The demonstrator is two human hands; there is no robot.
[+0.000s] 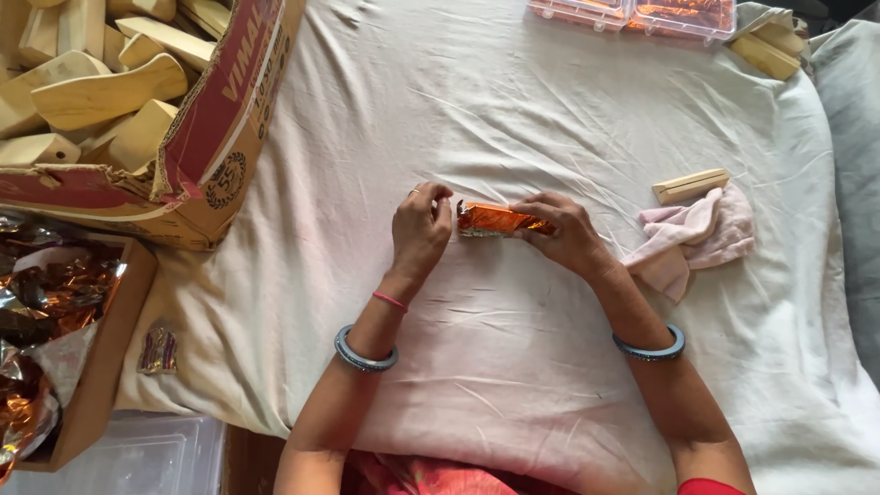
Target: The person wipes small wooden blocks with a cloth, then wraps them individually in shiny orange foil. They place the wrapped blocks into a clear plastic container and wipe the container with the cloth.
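1. Far left first: a torn red and brown cardboard box stuffed with pale carved wooden blocks, and under it a smaller brown box full of crinkly orange and silver foil sheets. One small folded foil scrap lies loose on the white wrinkled cloth just beside that box

2. Left hand has its fingers closed together, pinching the left end of the foil at the tip of the piece

3. The piece itself, a small block wrapped in shiny orange foil, is held between both hands just above the middle of the cloth. My read is it's light and stiff inside (looks like the same wood as the box), but the foil skin is thin, slick and creases or tears easily. Best held by the hard body, with only the loose ends pinched

4. Right hand is clamped around the right half of the wrapped block, fingers curled over the top

5. Right of that, well apart: a bare pale wooden block touching a crumpled pink cloth rag

6. Top right edge has clear plastic trays of orange wrapped pieces, partly cut off
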